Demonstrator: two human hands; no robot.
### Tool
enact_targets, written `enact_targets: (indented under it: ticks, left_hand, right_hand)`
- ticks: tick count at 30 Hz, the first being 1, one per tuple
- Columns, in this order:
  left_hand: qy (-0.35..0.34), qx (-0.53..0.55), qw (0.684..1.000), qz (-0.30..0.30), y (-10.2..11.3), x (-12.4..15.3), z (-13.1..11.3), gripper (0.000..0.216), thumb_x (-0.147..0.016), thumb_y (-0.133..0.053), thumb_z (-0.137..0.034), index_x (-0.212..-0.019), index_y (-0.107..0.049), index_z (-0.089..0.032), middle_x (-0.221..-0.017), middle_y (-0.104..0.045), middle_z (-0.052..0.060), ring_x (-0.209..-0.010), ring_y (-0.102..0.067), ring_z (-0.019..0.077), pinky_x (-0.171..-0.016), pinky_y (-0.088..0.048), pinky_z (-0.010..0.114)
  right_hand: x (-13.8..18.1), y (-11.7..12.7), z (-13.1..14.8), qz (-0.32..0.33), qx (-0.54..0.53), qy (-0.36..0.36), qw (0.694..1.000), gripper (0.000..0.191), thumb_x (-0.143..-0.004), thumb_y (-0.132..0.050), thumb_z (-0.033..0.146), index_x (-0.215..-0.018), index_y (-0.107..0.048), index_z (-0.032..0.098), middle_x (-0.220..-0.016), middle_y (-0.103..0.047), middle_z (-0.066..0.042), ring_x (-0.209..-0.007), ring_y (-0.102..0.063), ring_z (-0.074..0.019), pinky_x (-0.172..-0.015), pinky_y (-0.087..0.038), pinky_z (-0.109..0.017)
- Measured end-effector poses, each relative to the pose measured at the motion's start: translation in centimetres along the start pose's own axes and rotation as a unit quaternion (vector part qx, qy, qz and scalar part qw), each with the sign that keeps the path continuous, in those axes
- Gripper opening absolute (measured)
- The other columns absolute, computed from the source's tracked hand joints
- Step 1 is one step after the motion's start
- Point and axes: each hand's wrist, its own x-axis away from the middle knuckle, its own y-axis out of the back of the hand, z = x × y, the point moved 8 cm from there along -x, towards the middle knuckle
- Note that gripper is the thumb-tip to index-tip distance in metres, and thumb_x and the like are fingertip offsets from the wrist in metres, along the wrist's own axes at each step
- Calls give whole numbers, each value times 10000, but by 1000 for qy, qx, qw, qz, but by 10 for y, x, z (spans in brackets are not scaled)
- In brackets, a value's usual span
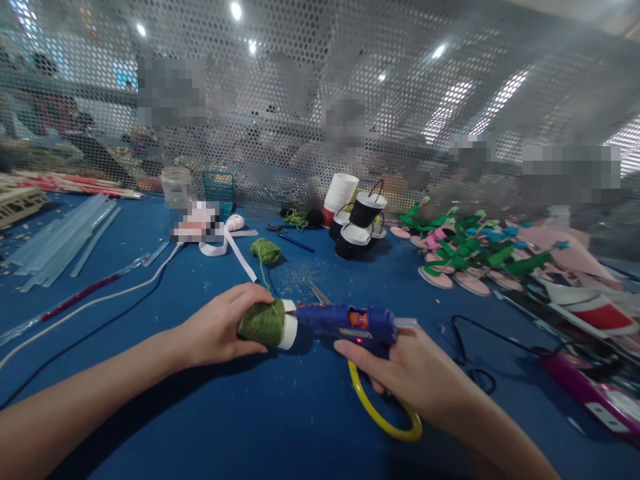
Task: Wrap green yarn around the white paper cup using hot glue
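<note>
My left hand (pixel 220 327) is closed round a white paper cup wrapped in green yarn (pixel 267 323), lying on its side on the blue table. A yarn strand runs from it up to a green yarn ball (pixel 265 250). My right hand (pixel 415 370) grips a blue hot glue gun (pixel 350 323) with its nozzle pointed left at the cup's white rim. A yellow cord (pixel 380 417) loops from under the gun. Scissors (pixel 319 295) lie just behind the gun.
Clear glue sticks (pixel 65 237) lie at far left, with a white cable (pixel 115 293). Stacked white cups (pixel 340 193) and black-wrapped cups (pixel 363 223) stand at the back centre. Green and pink craft pieces (pixel 465 257) fill the right. A perforated metal screen (pixel 320 100) backs the table.
</note>
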Motion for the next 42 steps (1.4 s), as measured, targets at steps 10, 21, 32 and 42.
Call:
enact_targets:
  ticks: [10, 21, 32, 42]
  left_hand:
    - [-54, -16, 998, 12, -1, 0, -11, 458, -754, -615, -239, -1138, -369, -199, -1153, -510, 122, -1091, -480, 239, -909, -434, 381]
    - [-92, -53, 994, 7, 0, 0, -16, 431, -758, -609, -214, -1127, -391, -160, -1151, -504, 152, -1068, -495, 249, -889, -456, 385]
    - [-91, -47, 995, 7, 0, 0, -15, 439, -757, -611, -208, -1125, -375, -164, -1147, -493, 155, -1063, -493, 250, -885, -456, 394]
    - [-50, -23, 998, 13, 1, -1, -9, 496, -732, -652, -209, -1124, -349, -187, -1144, -498, 133, -1082, -484, 241, -898, -443, 398]
  right_hand:
    - [-1, 3, -1, -2, 3, -9, 1000, 183, -768, -540, 334, -647, -641, 241, -295, -418, 62, -346, -473, -150, -373, -364, -256]
    - [-3, 1, -4, 10, 4, -44, 999, 229, -795, -514, 340, -680, -652, 197, -294, -406, 80, -287, -399, -108, -373, -360, -231]
    - [0, 0, -3, 4, -9, -38, 999, 216, -771, -523, 362, -721, -657, 199, -327, -449, 63, -346, -452, -131, -394, -379, -235]
    - [2, -1, -1, 9, 0, -27, 1000, 221, -755, -524, 335, -580, -593, 220, -306, -441, 62, -295, -400, -111, -333, -340, -226]
